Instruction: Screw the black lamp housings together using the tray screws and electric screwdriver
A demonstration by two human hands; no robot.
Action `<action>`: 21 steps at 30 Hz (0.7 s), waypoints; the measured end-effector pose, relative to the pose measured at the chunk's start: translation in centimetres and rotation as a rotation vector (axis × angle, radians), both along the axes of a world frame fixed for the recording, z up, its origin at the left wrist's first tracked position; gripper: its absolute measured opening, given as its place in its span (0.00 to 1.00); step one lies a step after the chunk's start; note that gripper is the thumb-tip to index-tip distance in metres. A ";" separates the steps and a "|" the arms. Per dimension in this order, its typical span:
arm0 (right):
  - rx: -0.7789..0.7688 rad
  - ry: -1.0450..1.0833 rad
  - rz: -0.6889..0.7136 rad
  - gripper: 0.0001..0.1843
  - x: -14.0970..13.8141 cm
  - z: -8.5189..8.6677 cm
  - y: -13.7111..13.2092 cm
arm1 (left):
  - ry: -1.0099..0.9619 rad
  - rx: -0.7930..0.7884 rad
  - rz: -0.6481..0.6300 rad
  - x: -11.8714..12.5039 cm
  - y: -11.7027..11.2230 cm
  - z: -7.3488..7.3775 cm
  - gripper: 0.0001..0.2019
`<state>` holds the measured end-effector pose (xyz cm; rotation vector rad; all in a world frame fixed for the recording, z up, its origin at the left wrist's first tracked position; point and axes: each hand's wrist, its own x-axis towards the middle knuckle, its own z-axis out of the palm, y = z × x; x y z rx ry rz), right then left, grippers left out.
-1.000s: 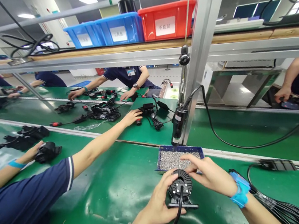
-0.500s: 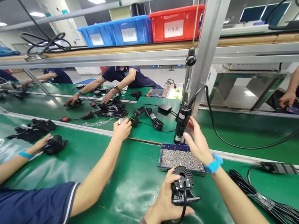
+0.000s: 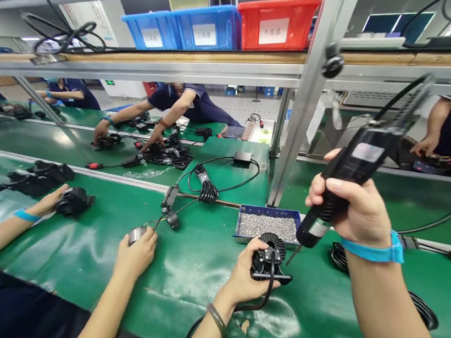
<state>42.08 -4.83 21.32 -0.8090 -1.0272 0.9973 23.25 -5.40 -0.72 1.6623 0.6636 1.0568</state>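
Observation:
My left hand (image 3: 246,277) grips a black round ribbed device (image 3: 273,251) with a flat bracket, low over the green bench. A thick black cable (image 3: 267,296) runs from the device below my palm. Raised at the right, my right hand (image 3: 357,204) is wrapped round a black electric screwdriver (image 3: 346,175). Its thin bit points down and left, just right of the device and apart from it. Behind the device sits a blue tray (image 3: 251,209) full of small silver screws (image 3: 268,224).
Close on my left, a co-worker's hand (image 3: 134,253) holds a round metal part with a cable. Coiled cables (image 3: 206,188) lie across the bench. A metal post (image 3: 304,108) rises behind the tray, under a shelf with blue bins (image 3: 207,27) and a red bin (image 3: 279,23).
My right hand has closed on the hanging screwdriver and brought it right and nearer, bit toward the device. The co-worker's hand on my left has drawn back with the metal part and cable.

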 end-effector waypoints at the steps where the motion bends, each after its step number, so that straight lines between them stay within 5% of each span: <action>1: 0.045 0.008 0.019 0.19 -0.3 0.6 -0.5 | -0.017 0.012 -0.005 0.0 0.0 0.3 0.35; 9: 0.124 -0.030 0.119 0.35 -2.2 0.3 -0.7 | -0.089 0.081 -0.022 0.1 0.2 1.6 0.32; 21: 0.112 -0.062 0.145 0.40 -3.4 0.6 -1.2 | -0.142 0.111 -0.057 0.1 0.3 1.6 0.31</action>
